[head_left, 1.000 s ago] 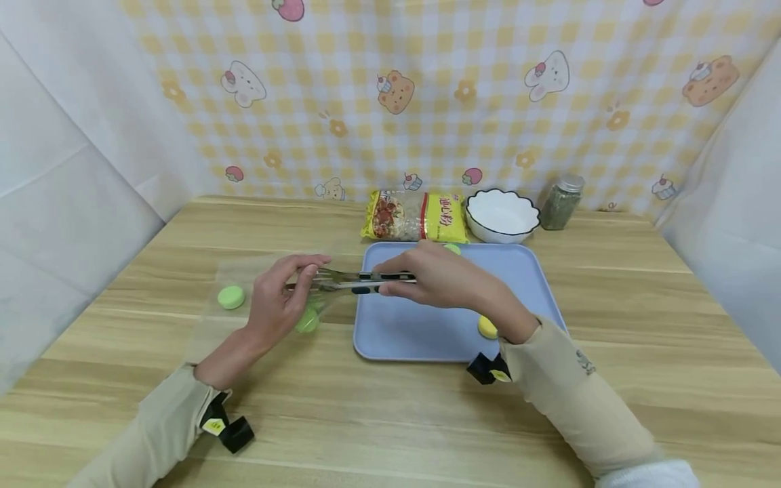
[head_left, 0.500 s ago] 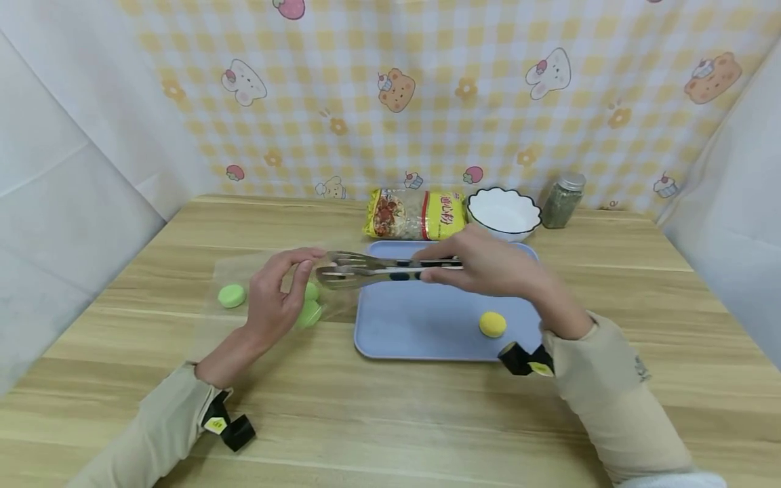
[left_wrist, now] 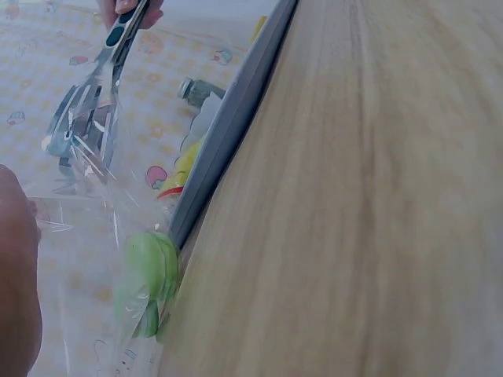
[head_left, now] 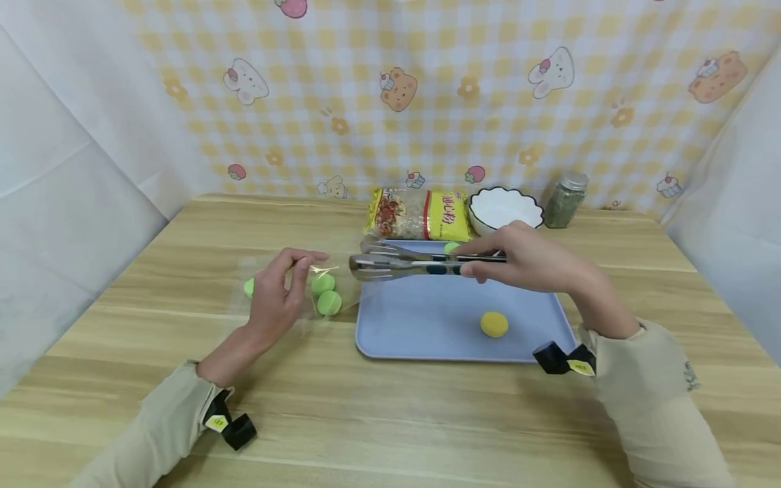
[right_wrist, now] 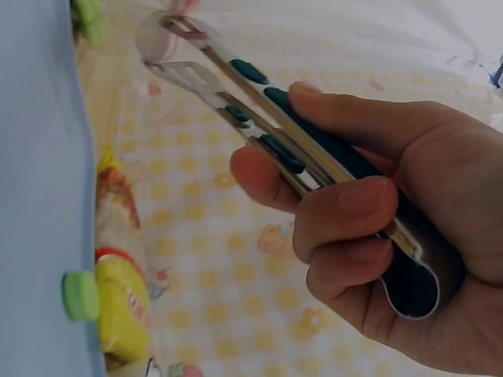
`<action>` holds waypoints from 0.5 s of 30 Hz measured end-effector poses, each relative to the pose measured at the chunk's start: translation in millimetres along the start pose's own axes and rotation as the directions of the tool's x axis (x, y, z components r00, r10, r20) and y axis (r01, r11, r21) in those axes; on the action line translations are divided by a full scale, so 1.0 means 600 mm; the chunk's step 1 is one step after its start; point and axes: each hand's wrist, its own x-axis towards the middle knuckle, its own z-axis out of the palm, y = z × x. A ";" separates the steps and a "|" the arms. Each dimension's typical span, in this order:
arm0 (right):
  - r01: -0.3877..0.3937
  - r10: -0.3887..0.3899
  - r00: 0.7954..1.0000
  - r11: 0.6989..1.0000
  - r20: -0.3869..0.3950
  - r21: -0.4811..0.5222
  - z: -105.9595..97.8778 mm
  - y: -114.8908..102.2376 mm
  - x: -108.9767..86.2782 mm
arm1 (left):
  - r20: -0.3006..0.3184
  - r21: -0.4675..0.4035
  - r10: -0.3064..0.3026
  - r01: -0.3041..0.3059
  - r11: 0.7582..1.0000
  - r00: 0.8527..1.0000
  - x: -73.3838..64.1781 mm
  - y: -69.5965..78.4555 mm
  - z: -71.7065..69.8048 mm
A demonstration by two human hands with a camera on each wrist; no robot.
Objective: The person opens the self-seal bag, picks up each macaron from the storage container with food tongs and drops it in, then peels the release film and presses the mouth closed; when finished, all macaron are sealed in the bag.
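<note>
My left hand (head_left: pixel 271 295) pinches the edge of a clear plastic bag (left_wrist: pixel 82 259) at the left of the table. Inside the bag are several green macaron-like rounds (head_left: pixel 329 303), one partly hidden behind the hand. My right hand (head_left: pixel 527 261) grips a pair of metal tongs (head_left: pixel 390 266) by dark-padded handles, above a blue tray (head_left: pixel 421 332). The tongs point left toward the bag, their ends apart with nothing between them in the right wrist view. A yellow round (head_left: pixel 494 324) lies on the tray's front right part, and a green round (right_wrist: pixel 81 296) sits near its far edge.
Behind the tray lies a yellow pasta packet (head_left: pixel 417 215). To its right stand a white scalloped bowl (head_left: pixel 505 209) and a lidded glass jar (head_left: pixel 566 201) of dried green stuff. A checked curtain (head_left: pixel 464 122) closes off the back of the table.
The tongs have come out of the bag and moved right with my right hand, over the tray. The bag with its green rounds has shifted slightly right; my left hand has barely moved.
</note>
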 end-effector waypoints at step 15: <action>-0.067 0.073 0.997 0.913 -0.001 0.402 0.026 0.071 -0.057 | 0.089 0.091 -0.065 0.057 0.994 0.994 -0.013 -0.007 0.007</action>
